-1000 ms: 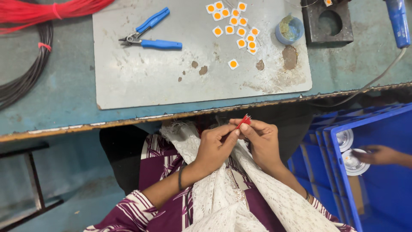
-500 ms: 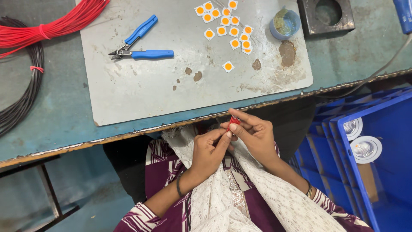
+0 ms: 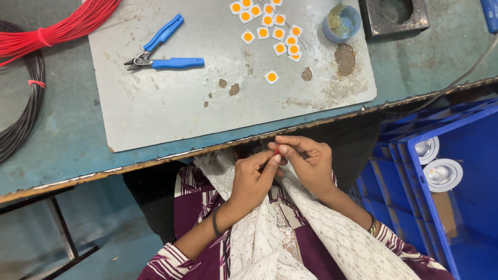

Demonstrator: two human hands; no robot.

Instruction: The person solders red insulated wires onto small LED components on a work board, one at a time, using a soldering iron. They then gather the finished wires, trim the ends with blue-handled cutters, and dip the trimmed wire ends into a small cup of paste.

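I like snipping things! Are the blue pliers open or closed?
Open: the blue-handled pliers lie on the grey metal sheet, handles spread apart.

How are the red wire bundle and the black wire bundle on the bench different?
The red wire bundle lies in fairly straight strands, top left; the black wire bundle curves in a loop at the left edge. The red wire bundle partly lies on the grey mat; the black wire bundle stays off it. Both have a red tie.
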